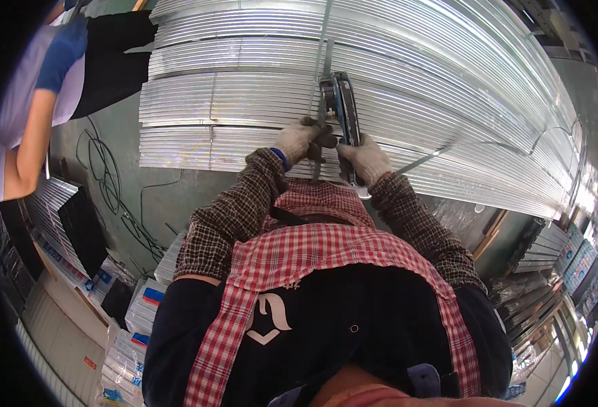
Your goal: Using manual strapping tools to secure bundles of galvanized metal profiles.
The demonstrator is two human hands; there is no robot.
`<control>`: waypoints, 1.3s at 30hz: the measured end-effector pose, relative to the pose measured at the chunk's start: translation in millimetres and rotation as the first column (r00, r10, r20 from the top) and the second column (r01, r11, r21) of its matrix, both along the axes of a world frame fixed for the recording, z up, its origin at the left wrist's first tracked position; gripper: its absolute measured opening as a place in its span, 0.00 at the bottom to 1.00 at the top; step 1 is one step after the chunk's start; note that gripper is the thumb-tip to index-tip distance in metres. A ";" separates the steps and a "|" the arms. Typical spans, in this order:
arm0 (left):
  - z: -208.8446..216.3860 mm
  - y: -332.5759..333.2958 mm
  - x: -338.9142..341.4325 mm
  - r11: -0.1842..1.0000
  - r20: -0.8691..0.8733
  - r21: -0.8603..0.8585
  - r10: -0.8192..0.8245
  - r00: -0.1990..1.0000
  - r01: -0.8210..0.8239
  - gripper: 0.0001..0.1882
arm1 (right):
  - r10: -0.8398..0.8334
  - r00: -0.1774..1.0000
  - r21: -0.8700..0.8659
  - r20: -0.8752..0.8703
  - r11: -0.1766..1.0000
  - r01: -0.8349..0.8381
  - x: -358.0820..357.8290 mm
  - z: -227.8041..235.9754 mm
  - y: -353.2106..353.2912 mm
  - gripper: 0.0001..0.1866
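Observation:
A long stack of silvery metal profiles (265,95) lies in front of me. A greenish plastic strap (326,47) runs across it, away from my body. My right hand (368,159), in a pale glove with dark fingers, is closed around the near end of a blue and black strapping tool (346,108), which rests on the profiles beside the strap. Just left of it, my left hand (297,142), gloved the same way, is closed on the strap near the stack's front edge. Its fingertips are partly hidden.
Another person's blue-gloved hand (65,51) is at the far left, by the stack's end. A black cable (109,176) lies coiled on the floor. A second strap (424,159) crosses the stack at right. Wrapped bundles (126,353) stand at lower left, more profiles (546,247) at right.

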State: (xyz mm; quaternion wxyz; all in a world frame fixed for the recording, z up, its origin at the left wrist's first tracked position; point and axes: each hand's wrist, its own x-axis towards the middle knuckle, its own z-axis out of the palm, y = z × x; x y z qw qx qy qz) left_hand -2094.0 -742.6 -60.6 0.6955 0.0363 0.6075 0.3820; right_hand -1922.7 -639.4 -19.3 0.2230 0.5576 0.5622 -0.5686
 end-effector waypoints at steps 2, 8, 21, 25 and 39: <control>-45.9 -15.9 13.7 0.972 -0.282 0.160 -0.121 0.952 0.172 0.17 | 0.005 1.000 0.029 -0.025 1.000 -0.005 -17.5 -4.9 -8.7 0.30; -21.3 6.2 11.2 0.974 -0.104 -0.057 0.211 0.972 -0.218 0.18 | -0.148 0.988 0.005 -0.042 0.989 0.148 -24.9 -34.0 -37.7 0.31; -59.0 -20.2 8.9 0.753 -0.891 -0.088 -0.352 0.287 0.652 0.13 | -0.113 0.994 0.003 -0.011 0.994 0.113 -30.8 -25.7 -42.5 0.29; -31.5 -12.2 3.8 0.860 -0.686 -0.079 -0.414 0.599 0.504 0.19 | -0.220 0.956 -0.032 -0.195 0.976 0.218 -30.9 -52.2 -42.3 0.29; 38.4 -103.7 34.1 0.909 -0.215 0.102 -0.378 0.901 0.405 0.16 | -0.648 0.577 -0.458 -0.497 0.761 0.460 -83.8 44.6 -12.2 0.22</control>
